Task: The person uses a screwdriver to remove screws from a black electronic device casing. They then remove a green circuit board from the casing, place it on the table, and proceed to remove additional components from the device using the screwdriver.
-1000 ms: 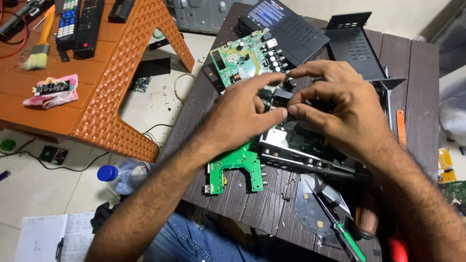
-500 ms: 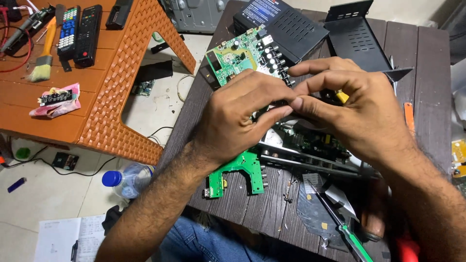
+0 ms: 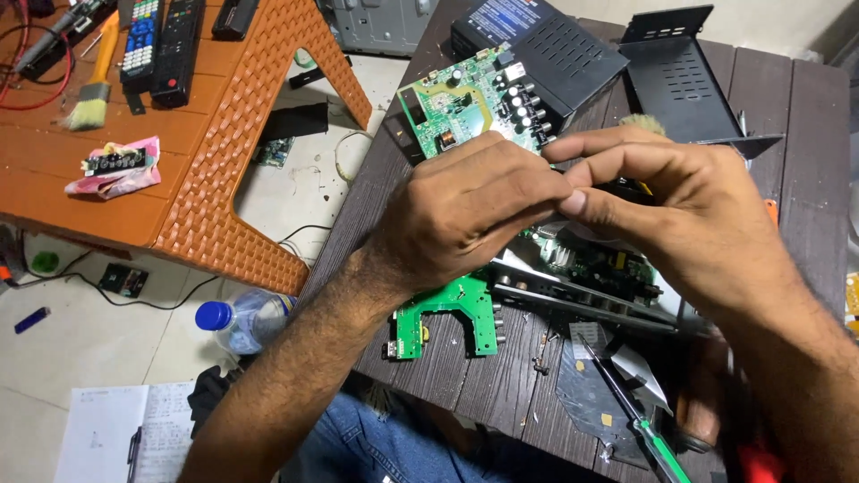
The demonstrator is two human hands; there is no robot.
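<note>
My left hand [image 3: 465, 215] and my right hand [image 3: 689, 224] meet fingertip to fingertip above an opened black device chassis [image 3: 582, 286] that has a green circuit board inside. Both pinch a small dark part at the point where they touch, and the fingers hide almost all of it. A larger green circuit board [image 3: 461, 98] lies just beyond my left hand. A small green board with a cut-out [image 3: 447, 317] lies below my left wrist on the dark slatted table [image 3: 805, 134].
A black vented box [image 3: 546, 45] and a black metal cover [image 3: 680, 67] lie at the table's far side. A green-handled screwdriver [image 3: 649, 434] lies near the front. The orange plastic table [image 3: 224, 179] on the left carries remotes and a brush. A water bottle [image 3: 242, 322] and a notebook [image 3: 107, 438] lie on the floor.
Both hands have stayed pinched together over the chassis. My left fingers have curled further over the part, so it is now hidden. The view has shifted slightly.
</note>
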